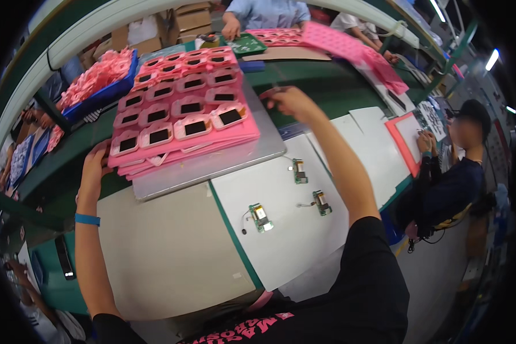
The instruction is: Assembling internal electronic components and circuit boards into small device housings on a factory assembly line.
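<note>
The green bench [321, 90] runs across the upper frame, with a grey metal plate [209, 169] slanting over it left of centre. On the plate, in the upper left, sits the stack of pink trays [212, 148], its lower layers unevenly lined up. Rows of pink cases [193, 127] with dark screens cover the top. Smaller still, three circuit boards [261, 217] with loose wires lie apart on a white sheet [286, 243], right of centre.

The uneven layers look like the weak point: a push on one edge could make the top tray slip and tip cases off. A sleeve brushing the sheet might snag a wire.

The left hand [95, 163] touches the stack's left edge; how tightly its fingers close is hidden. The right hand [295, 105], blurred, hangs near the plate's right edge, fingers partly curled; whether they pinch anything I cannot tell.
</note>
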A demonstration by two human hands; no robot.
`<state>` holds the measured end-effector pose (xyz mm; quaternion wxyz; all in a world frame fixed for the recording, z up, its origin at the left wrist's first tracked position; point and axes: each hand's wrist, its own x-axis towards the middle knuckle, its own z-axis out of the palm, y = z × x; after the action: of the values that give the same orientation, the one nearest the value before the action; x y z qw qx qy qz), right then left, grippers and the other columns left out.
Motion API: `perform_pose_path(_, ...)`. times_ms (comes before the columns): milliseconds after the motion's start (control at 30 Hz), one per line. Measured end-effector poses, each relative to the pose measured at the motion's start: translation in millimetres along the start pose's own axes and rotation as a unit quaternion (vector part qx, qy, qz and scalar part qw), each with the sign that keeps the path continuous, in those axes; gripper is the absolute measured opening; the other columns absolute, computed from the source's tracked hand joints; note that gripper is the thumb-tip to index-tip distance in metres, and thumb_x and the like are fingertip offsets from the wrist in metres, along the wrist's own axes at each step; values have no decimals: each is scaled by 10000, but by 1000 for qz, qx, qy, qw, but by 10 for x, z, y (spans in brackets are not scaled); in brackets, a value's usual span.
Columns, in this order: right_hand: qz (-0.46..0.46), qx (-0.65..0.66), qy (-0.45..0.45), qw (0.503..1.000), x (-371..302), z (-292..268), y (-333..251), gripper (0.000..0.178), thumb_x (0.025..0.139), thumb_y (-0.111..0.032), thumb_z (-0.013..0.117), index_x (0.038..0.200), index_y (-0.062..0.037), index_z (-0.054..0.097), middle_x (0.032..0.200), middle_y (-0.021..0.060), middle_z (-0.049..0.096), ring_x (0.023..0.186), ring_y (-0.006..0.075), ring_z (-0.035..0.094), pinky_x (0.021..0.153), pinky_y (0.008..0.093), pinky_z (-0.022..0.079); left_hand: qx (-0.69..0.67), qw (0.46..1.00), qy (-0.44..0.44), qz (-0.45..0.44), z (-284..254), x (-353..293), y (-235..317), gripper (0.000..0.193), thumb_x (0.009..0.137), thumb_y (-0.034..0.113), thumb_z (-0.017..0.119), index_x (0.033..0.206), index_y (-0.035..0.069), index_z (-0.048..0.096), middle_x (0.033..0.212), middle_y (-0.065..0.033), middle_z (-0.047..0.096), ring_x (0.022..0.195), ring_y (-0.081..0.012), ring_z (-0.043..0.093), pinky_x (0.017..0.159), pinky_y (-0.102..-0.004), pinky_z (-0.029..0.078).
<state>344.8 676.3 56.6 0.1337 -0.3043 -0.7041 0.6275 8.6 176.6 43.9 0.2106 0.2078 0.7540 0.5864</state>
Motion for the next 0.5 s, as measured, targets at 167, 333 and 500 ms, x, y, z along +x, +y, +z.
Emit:
perform_pose_path(167, -30, 35, -20, 999, 18, 521, -45, 249, 989, -165, 696, 1153, 6, 774, 829, 51, 704, 527, 51, 388, 452, 193, 256, -19, 1000, -23, -4, 159, 326, 42, 430, 1092, 333, 603, 1389, 39, 705, 1197, -88, 757, 966, -149, 676, 784, -252, 530)
perform_pose_path(333, -26, 97, 7, 995, 70, 721, -61, 232, 988, -137, 735, 1138, 39, 749, 784, 45, 668, 513, 42, 370, 443, 196, 222, -104, 994, -15, -3, 192, 607, -12, 413, 1061, 321, 651, 1283, -14, 745, 1190, -123, 772, 972, -180, 694, 828, -298, 549)
perform_pose_path(500, -13, 118, 3, 993, 45, 760, -120, 142, 996, -133, 729, 1025, 6, 728, 720, 2, 593, 524, 35, 371, 461, 202, 213, -70, 997, 8, -34, 181, 665, 76, 381, 1061, 279, 641, 1285, -15, 736, 1196, -119, 771, 965, -181, 694, 834, -311, 561)
